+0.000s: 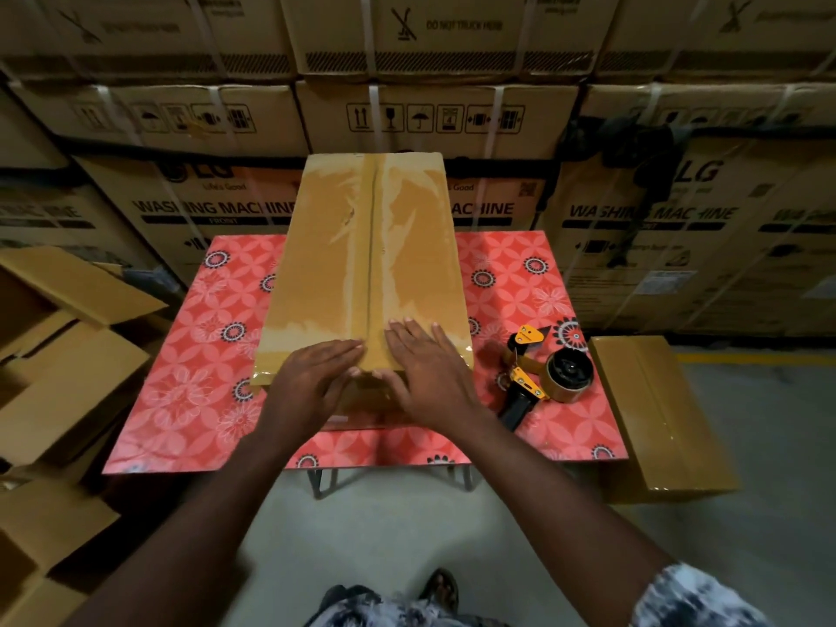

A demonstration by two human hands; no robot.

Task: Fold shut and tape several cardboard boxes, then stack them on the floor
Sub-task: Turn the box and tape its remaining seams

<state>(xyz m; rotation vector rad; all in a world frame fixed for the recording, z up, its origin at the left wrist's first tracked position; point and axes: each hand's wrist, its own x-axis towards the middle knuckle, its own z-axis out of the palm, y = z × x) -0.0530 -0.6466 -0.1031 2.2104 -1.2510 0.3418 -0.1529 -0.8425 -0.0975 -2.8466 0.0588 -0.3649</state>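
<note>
box [334,246]: flaps closed, seam taped (glossy strip) | left hand [316,377], right hand [425,368]: flat, pressing near edge

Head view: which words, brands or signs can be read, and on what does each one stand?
"DO NOT TRUCK HERE": top carton.
"LG": left carton and right carton.
"WASHING MACHINE": left carton, its end hidden behind the box; also right carton.
"FRONT": left carton.
Handling pictograms (arrows, glass, umbrella): middle carton.
Smaller print on the cartons: too blurred to read.
Box, tape gun: no readable text.
</note>
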